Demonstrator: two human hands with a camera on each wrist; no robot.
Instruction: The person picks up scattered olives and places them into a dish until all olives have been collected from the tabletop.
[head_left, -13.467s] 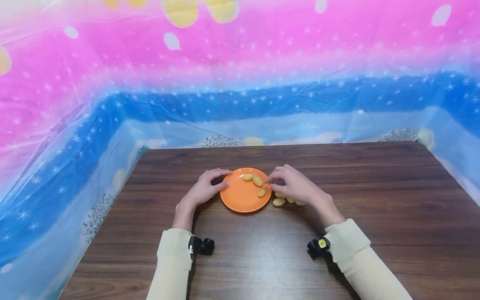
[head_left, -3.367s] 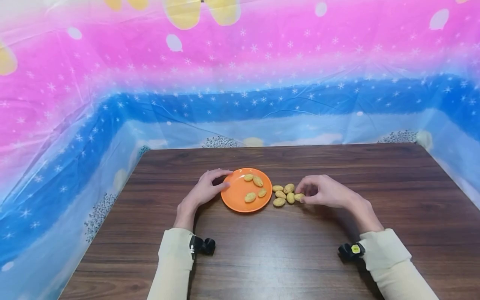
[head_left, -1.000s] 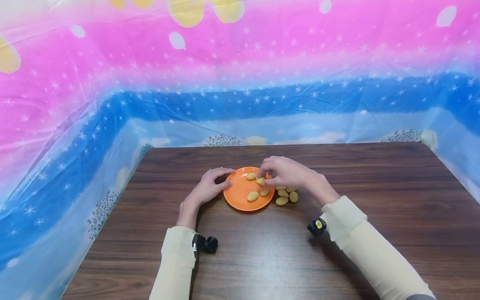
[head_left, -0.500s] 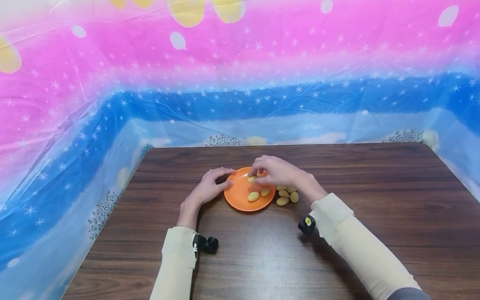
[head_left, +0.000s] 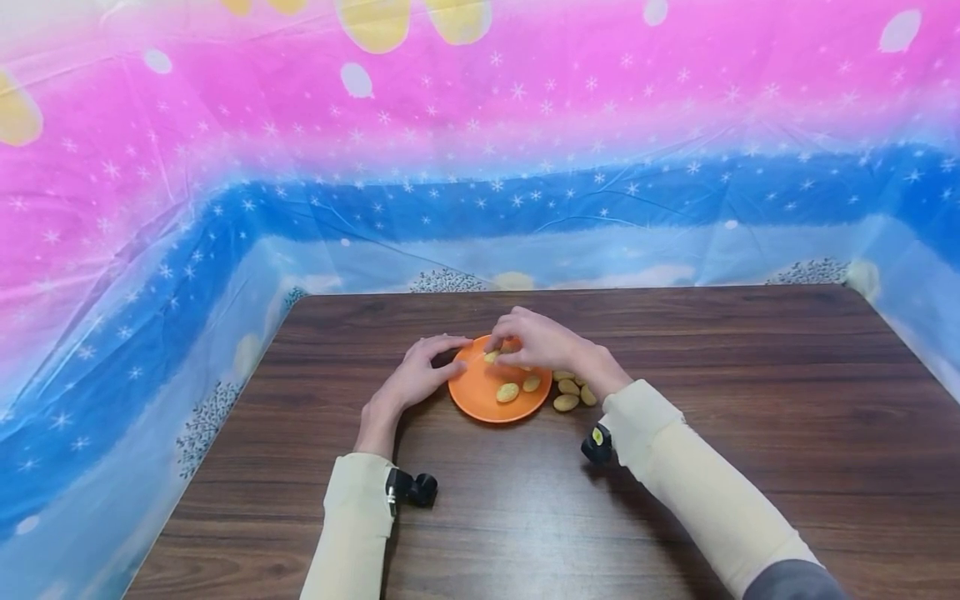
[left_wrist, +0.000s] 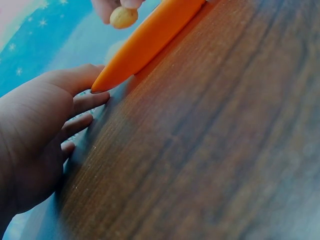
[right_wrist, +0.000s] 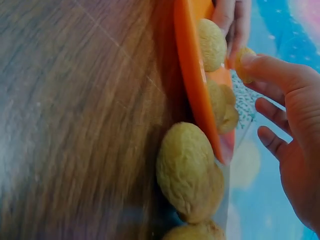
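Note:
An orange plate (head_left: 468, 393) lies on the table, and my left hand (head_left: 411, 379) holds its left rim with thumb and fingers. Over the plate's far part, my right hand (head_left: 543, 343) pinches a small yellow potato (head_left: 491, 357) between thumb and fingertips. In the left wrist view that potato (left_wrist: 124, 18) hangs just above the rim; the right wrist view shows it (right_wrist: 244, 65) at the thumb tip. Other potatoes rest on the plate, one near the front (head_left: 507, 392) and one at the right (head_left: 531, 383). My right hand partly hides those farther back.
Several more wrinkled small potatoes (head_left: 566, 402) lie clustered on the dark wooden table (head_left: 495, 500), close to the plate's right edge. My right forearm partly covers them. A patterned pink and blue cloth (head_left: 480, 200) hangs behind the table's far edge.
My right hand took a potato from the pile's right end, carried it left over the plate, and has shifted slightly farther left. A front potato joined the plate earlier. My left hand stays put.

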